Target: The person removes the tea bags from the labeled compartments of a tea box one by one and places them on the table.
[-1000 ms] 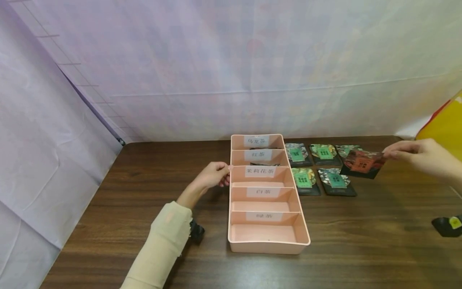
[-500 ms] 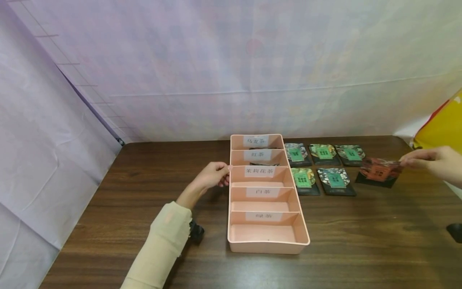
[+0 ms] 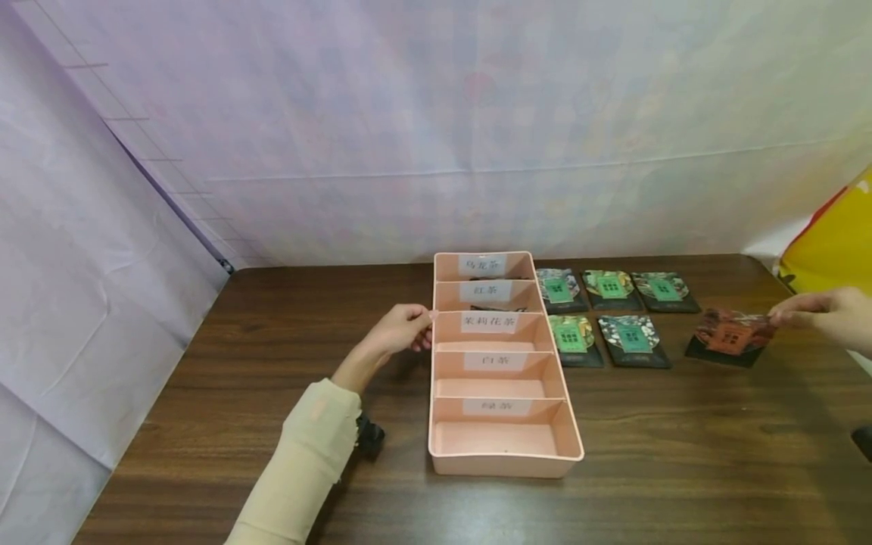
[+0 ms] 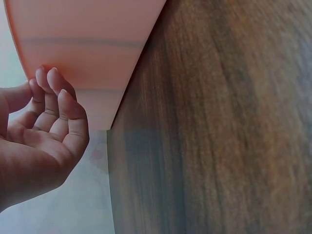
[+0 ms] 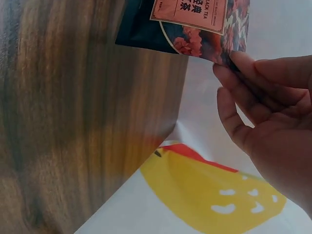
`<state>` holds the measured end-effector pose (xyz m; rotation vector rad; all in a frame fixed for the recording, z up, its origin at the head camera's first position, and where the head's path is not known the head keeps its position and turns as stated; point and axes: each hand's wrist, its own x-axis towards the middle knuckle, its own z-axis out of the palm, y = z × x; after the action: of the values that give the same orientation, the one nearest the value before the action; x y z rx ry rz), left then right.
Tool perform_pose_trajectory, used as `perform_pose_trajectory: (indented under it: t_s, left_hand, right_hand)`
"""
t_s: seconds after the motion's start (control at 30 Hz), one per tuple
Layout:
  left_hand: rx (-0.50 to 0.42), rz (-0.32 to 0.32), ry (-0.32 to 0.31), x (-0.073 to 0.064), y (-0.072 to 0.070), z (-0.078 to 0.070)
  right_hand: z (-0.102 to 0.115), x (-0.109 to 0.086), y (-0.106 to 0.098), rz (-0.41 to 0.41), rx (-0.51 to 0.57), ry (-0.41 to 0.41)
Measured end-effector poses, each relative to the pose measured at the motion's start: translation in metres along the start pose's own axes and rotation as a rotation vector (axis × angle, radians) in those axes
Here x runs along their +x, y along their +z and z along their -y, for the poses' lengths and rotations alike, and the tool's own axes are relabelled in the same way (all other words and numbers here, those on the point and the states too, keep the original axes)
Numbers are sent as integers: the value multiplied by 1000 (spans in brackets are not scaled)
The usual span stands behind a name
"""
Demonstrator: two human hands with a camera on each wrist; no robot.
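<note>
Wooden table [image 3: 681,454], left hand [image 3: 398,331] pinching pink box [image 3: 500,466], right hand [image 3: 826,315] outstretched, grip holding red sachet [image 3: 727,341]

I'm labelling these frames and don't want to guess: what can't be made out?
- Head: the dark contents of the pink organizer's two far compartments; dividers hide all but slivers.
- Head: fine print on the green-labelled sachets; too small.
- Head: what the black object at right is; the right edge cuts it off.
- Right wrist: the rest of the black tea sachet in the right hand; the top edge crops it.
</note>
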<state>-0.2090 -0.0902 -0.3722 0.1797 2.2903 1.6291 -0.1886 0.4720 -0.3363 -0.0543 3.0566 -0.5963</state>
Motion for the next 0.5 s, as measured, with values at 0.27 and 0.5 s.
perform_pose_trajectory:
  t_s: [0.27,0.5]
  left_hand:
    - [4,5,-5,0,-1,-1]
    - [0,9,-5,-1,-1,-1]
  right_hand:
    - [1,3,6,64,-7,-34]
    - [20,5,14,10,-53,-93]
